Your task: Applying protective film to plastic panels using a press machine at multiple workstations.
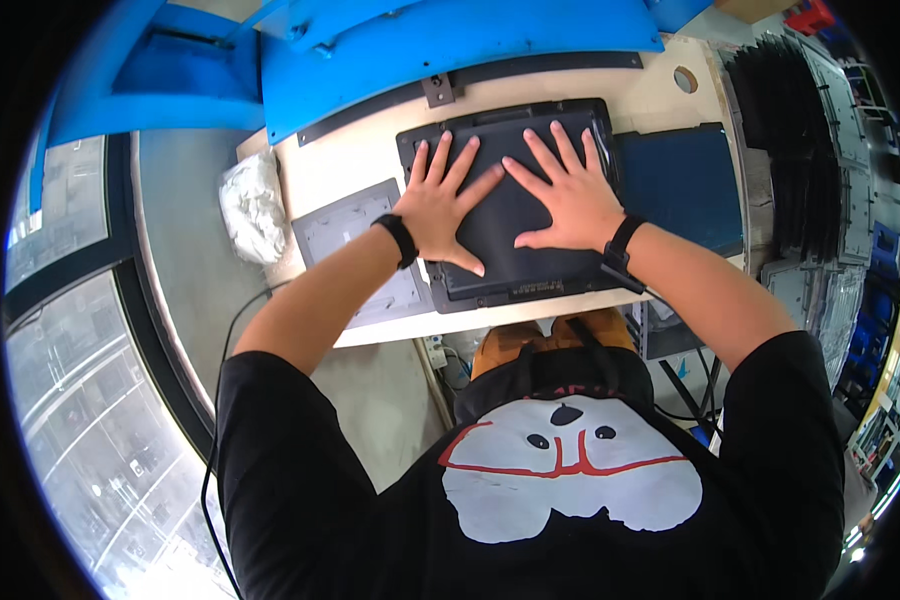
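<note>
A black rectangular panel with a raised frame (530, 272) lies flat on the pale wooden table (370, 335). My left hand (442, 208) rests on its left side, fingers spread flat and holding nothing. On the right side of the same panel lies my right hand (575, 200), also palm down with fingers apart. Both wrists wear black bands, and a cable runs from the right one. Beside the panel on the left is a flat grey plate (345, 235); a dark blue sheet (685, 190) lies to its right.
Blue machine parts (450, 40) stand along the table's far side, with a dark bar and small bracket (437, 90) below. A crumpled white plastic bundle (253, 205) sits at the left edge. Stacked black parts (795, 150) fill the right. A round hole (685, 80) pierces the tabletop.
</note>
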{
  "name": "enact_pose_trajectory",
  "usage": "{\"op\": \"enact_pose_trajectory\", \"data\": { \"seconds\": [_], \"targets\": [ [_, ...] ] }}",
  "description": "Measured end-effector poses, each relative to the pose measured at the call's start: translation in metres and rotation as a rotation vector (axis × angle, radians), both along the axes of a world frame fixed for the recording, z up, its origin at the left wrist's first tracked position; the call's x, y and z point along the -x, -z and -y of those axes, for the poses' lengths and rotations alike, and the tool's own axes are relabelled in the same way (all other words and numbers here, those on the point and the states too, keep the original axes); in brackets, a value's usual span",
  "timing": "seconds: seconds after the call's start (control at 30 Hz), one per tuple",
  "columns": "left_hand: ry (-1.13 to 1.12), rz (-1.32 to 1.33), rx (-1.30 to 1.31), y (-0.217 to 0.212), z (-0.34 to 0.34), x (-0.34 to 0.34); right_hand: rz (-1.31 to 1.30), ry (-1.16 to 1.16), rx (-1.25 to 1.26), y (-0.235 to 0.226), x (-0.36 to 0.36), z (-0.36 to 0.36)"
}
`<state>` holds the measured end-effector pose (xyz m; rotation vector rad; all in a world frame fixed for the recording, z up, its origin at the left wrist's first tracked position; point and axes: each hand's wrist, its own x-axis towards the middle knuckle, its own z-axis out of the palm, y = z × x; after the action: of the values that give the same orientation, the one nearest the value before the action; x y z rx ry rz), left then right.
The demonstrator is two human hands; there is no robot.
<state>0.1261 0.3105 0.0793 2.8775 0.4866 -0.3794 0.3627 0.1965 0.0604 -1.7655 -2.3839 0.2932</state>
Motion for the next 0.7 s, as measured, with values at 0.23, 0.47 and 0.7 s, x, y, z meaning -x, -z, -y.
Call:
{"op": "enact_pose_trajectory", "data": {
  "seconds": [0.23,0.47,0.7],
  "targets": [
    [-0.014,-0.014,0.094,0.001,0.000,-0.004,-0.052,0.018,0.044,0.002,-0.001,0.001],
    [-0.024,-0.032,0.100,0.000,-0.004,-0.005,-0.082,0.018,0.065,0.003,-0.002,-0.003],
    [-0.046,-0.220,0.061,-0.013,0.003,-0.025,-0.073,0.030,0.088,0.001,-0.005,-0.001]
  ]
}}
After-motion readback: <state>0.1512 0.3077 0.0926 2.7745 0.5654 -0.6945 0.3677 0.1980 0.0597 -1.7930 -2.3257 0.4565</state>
